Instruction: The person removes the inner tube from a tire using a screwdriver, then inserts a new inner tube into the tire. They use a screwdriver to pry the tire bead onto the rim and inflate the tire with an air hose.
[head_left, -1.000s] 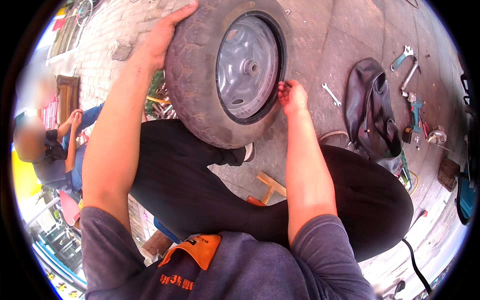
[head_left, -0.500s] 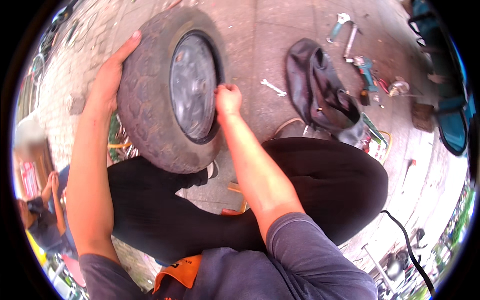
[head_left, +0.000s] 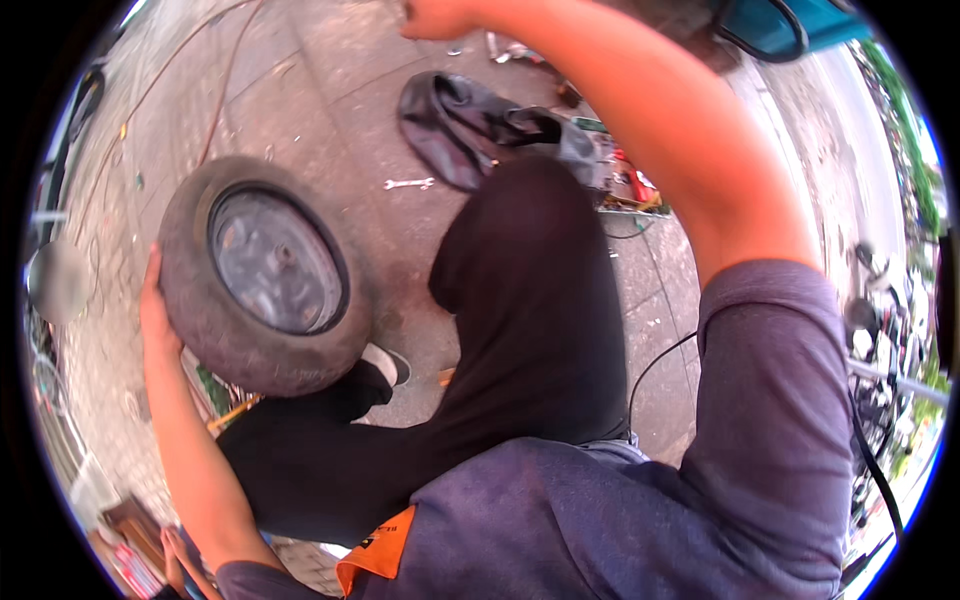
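Off the wheel comes the right hand (head_left: pixel 435 18), swung away from the rim to the top of the view at 12 o'clock, while the wheel has slid lower and further left in the picture as the view turns! That right hand is partly cut off by the edge, its fingers bent; whether it grips anything, I cannot tell.

Over at 9 o'clock, the left hand (head_left: pixel 158 315) stays on duty, palm to the tread, thumb stretched up along it, fingers hidden behind, holding the small, thick-tyred wheel with the grey metal hub disc (head_left: pixel 265 275). It sits tilted, hub side facing up, its lower edge in front of the black trouser leg (head_left: pixel 310 470); touching or not, I can't call it. Just beside it, at 8 o'clock, a pale shoe (head_left: pixel 385 363).

Moving out, and there's a silver, double-ended metal spanner (head_left: pixel 408 184) flat on the grey paved ground (head_left: pixel 350 125) at 11 o'clock. Near it at 12, below the right hand and well apart from the wheel, a crumpled black rubber inner tube (head_left: pixel 485 115). At 2 o'clock, a green-edged, cluttered tray (head_left: pixel 590 125); out at 10, a thin reddish hose (head_left: pixel 225 90).
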